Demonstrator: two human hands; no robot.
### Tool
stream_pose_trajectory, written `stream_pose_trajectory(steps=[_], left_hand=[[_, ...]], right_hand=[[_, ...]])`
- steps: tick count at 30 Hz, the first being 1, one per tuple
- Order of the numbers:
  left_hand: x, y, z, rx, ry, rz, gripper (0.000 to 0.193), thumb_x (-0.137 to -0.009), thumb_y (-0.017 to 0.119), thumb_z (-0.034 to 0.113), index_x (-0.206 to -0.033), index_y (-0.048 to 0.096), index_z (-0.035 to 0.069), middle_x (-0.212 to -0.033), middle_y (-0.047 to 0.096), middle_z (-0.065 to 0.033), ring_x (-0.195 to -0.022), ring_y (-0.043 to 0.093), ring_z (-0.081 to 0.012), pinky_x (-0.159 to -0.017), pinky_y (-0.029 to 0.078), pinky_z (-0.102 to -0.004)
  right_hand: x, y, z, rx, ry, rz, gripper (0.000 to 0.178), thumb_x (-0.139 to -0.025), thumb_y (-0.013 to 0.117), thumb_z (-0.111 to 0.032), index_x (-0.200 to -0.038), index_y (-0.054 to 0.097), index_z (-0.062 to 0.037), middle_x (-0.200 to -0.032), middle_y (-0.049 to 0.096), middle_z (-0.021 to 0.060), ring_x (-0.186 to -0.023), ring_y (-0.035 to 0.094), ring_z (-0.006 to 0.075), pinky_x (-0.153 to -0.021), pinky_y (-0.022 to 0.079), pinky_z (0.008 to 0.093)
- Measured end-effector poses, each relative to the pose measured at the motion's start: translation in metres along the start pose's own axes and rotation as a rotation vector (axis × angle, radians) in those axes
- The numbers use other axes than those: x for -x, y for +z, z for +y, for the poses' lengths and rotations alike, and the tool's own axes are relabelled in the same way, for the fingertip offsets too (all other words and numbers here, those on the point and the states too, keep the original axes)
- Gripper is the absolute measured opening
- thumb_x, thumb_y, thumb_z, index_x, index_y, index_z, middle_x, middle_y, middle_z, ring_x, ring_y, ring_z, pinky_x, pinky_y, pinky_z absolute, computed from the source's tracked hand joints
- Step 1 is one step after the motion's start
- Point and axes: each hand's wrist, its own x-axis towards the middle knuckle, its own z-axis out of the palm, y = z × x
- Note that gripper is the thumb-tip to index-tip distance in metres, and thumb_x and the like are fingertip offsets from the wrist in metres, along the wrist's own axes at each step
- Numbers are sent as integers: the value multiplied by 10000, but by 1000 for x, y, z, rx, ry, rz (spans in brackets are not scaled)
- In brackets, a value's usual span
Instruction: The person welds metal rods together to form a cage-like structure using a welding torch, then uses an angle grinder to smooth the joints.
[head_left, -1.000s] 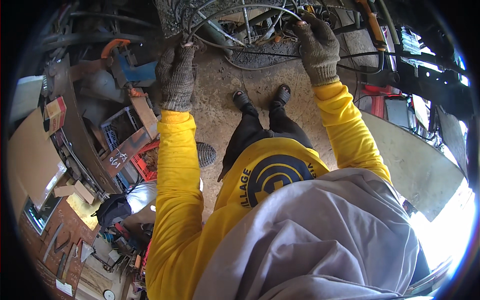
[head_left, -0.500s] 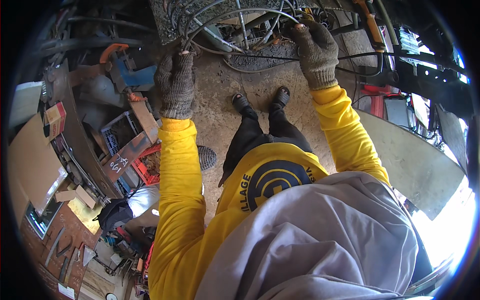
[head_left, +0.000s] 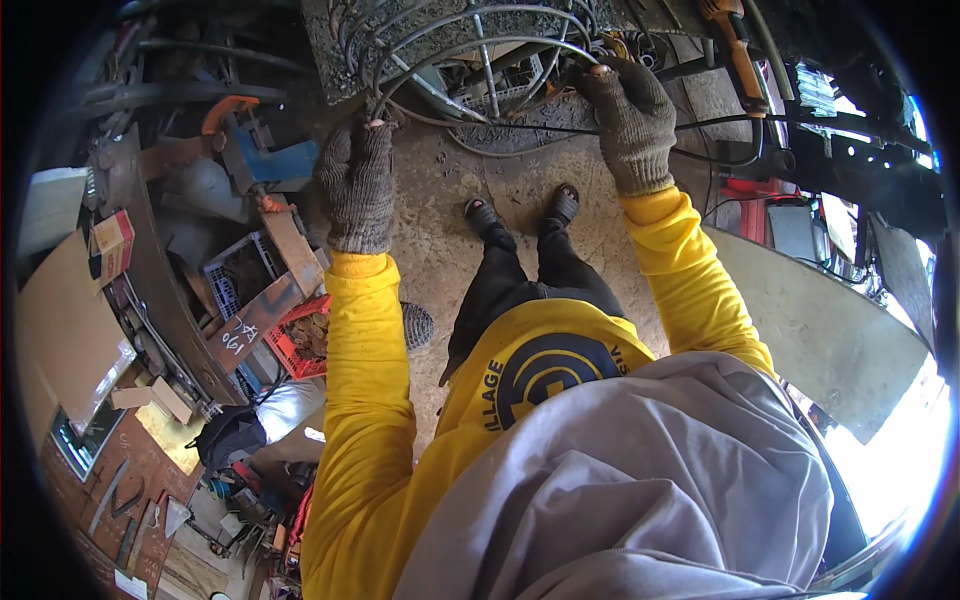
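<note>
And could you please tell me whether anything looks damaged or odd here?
Yes, the gloves look worn or cut: where fabric might be expected, bare digit tips show on the left hand and right hand, which grip a curved metal rod.

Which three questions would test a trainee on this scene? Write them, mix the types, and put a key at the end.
1. Multiple choice: what arches between the left hand and the right hand?
a) a wooden plank
b) a thin curved rod or cable
c) a folded cloth

2. True or false: the red crate is on the person's left side.

3. Short answer: which hand is nearer the orange-handled tool?

Key: 1. b; 2. True; 3. The right hand.
</note>
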Motion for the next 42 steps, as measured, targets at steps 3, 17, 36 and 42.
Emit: stream_pose_trajectory(steps=[3, 17, 36, 42], left_hand=[[0, 4, -4, 97, -3, 6, 290, -957, 670, 264, -1128, 712, 32, -1044, 739, -70, -939, 660, -160, -844, 486, -322], [0, 9, 5, 7, 19, 29, 306, -976, 632, 273, -1126, 690, 13, -1030, 724, -93, -948, 654, -194, -858, 484, -341], [-9, -8, -2, -73, 76, -105, 331, -1003, 576, 286, -1156, 684, 14, -1049, 718, -90, -981, 654, -190, -866, 488, -327], [-5, -10, -45, 204, 106, -110, 446, -1020, 506, 388, -1207, 647, 8, -1102, 699, -87, -1001, 634, -200, -873, 483, -313]], right_hand=[[-2, 0, 9, -71, 2, 13, 249, -939, 704, -199, -1075, 688, 8, -901, 725, 57, -817, 643, 102, -742, 502, 239], [-6, -1, 13, -108, 9, 30, 240, -940, 702, -169, -1078, 678, 27, -928, 725, 87, -871, 670, 129, -801, 524, 259], [-5, 2, 13, -165, 36, 62, 265, -932, 713, -173, -1095, 668, 30, -948, 725, 97, -873, 681, 148, -814, 526, 269], [-6, 5, 15, -195, 33, 46, 222, -948, 681, -134, -1089, 664, 37, -928, 723, 103, -865, 685, 155, -803, 528, 266]])
